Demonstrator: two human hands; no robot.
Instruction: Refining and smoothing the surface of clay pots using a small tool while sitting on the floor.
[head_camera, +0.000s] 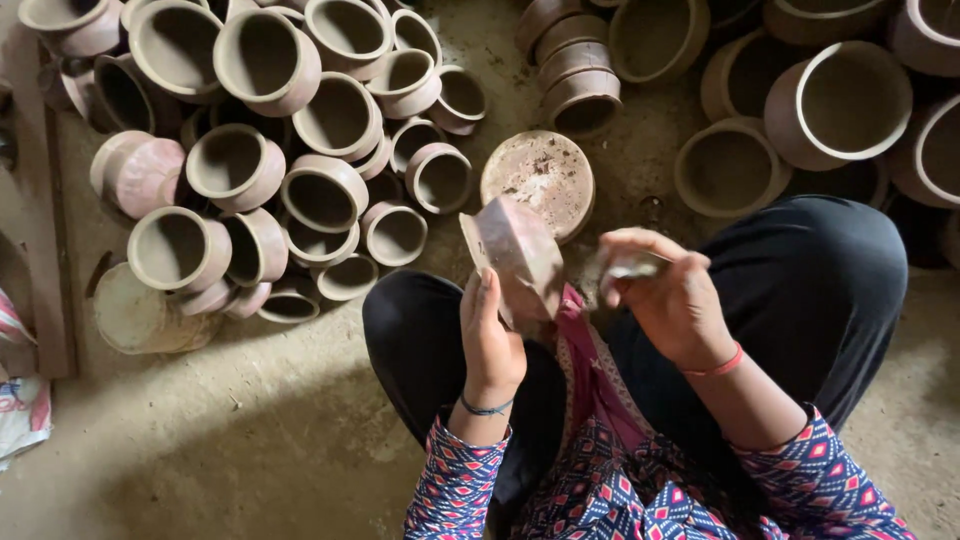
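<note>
**Both hands busy over one small clay pot**

Fingers (482, 290) of my left hand (490, 340) are lying together and curling up the side of a small clay pot (515, 255), gripping it from below; the pot is tilting, its mouth turned away toward the upper left and its rounded base facing me; it is hovering above my lap, just in front of my knees, clear of the floor; my right hand (675, 305) is sitting just beside it, fingers bunched and pinching a small pale object (630, 265) that is too blurred for me to name; the object is near the pot's right side, and I cannot tell whether the two are touching.

I am seeing a round clay disc (545, 180) lying flat on the earthen floor (250, 430) right behind the pot; a large heap of clay pots (290, 150) is crowding the floor's upper left corner, many lying on their sides with mouths facing me; a stack of shallow bowls (575, 70) is standing near the upper edge, and bigger pots (840, 100) are filling the upper right corner; a pale flat lid (135, 315) is resting at the heap's lower left edge; my crossed legs in dark trousers (820, 290) are taking up the floor's lower right.
</note>
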